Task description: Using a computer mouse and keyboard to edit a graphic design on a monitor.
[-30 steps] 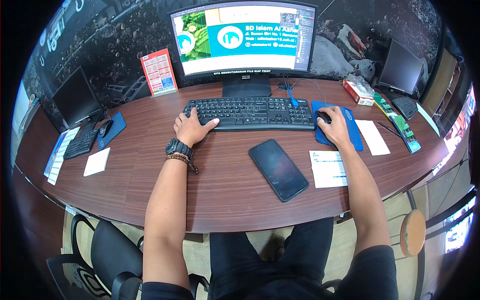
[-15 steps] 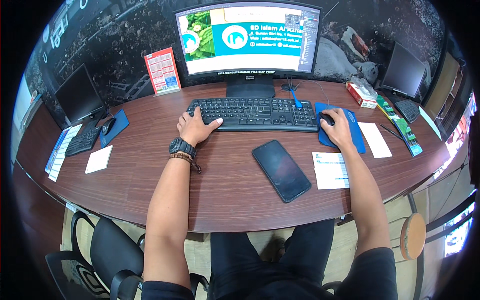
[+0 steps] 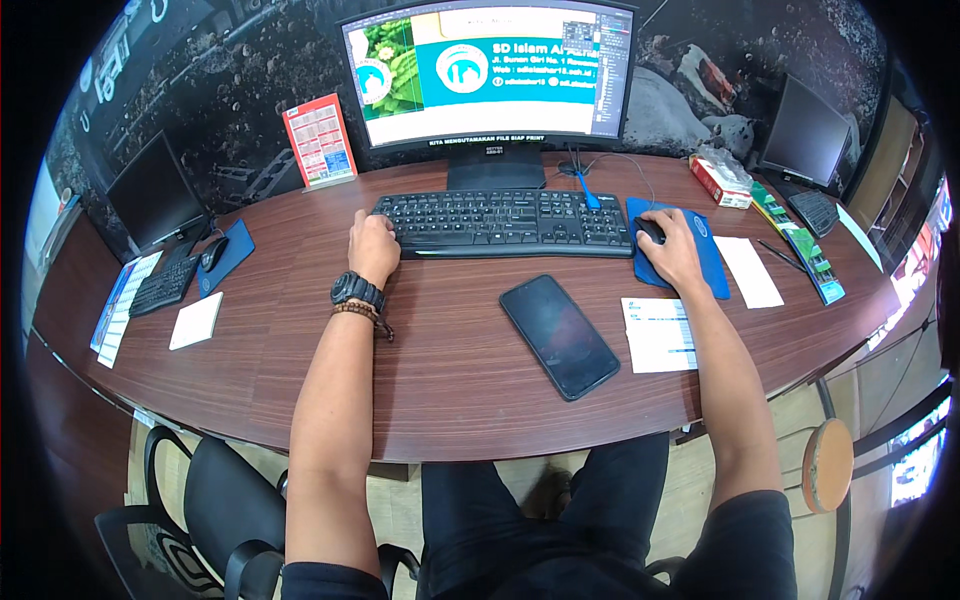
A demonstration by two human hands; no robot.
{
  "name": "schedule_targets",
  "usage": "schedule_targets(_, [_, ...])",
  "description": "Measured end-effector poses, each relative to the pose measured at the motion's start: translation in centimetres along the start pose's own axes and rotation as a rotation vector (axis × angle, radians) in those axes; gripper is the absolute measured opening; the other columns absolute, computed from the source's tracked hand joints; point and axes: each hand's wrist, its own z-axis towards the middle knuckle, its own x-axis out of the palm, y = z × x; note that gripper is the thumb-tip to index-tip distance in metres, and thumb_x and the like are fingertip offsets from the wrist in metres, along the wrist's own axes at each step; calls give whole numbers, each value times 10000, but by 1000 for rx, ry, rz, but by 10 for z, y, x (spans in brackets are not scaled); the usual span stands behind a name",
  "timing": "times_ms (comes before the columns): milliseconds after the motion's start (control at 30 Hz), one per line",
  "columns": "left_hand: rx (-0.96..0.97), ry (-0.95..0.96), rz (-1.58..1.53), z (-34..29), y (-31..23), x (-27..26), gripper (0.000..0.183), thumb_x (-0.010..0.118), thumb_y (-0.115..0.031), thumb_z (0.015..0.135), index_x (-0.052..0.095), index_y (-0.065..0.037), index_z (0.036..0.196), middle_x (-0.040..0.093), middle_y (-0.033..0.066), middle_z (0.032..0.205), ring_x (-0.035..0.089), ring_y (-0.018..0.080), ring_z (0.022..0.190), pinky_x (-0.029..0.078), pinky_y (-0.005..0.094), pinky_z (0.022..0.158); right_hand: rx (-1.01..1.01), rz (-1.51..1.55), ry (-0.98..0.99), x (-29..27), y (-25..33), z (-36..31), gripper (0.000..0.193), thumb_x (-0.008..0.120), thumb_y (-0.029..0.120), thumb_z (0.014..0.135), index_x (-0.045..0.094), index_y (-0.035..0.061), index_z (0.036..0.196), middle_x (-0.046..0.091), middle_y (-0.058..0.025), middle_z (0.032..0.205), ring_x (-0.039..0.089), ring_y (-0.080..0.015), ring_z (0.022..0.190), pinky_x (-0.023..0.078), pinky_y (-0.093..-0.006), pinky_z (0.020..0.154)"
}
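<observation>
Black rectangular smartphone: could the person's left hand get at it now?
Probably yes: the left hand sits at the left end of the central black keyboard; nothing visible blocks the way to the phone.

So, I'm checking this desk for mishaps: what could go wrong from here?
The computer mouse under the right hand sits near the right end of the black keyboard; a leftward sweep could bump it. The right forearm overlaps the printed sheet in view and might drag it.

Blk kbd (image 3: 510, 224) w/ numpad lies flat on brn surface (image 3: 440, 350); blk mouse (image 3: 652, 231), partly hidden under R hand (image 3: 674, 248), sits on blue pad (image 3: 709, 262) beside it.
</observation>
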Motion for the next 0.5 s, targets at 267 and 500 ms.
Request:
schedule_targets(267, [-37,0,-11,1,1,6,197,700,-137,872,722,-26,1033,573,233,1184,570,452,1108,491,508,942,-8,1,-3,0,2,-1,364,681,221,828,704,52,1150,604,-168,1199,615,-362,1110,488,-429,977])
schedule_targets(500, [-72,147,30,-5,-17,-3,787,731,-561,834,584,45,1315,503,311,1316,442,468,1280,384,514,1088,-32,14,14,-1,1,0,378,677,206,832,699,40,1170,609,-172,1198,611,-368,1122,480,-429,990])
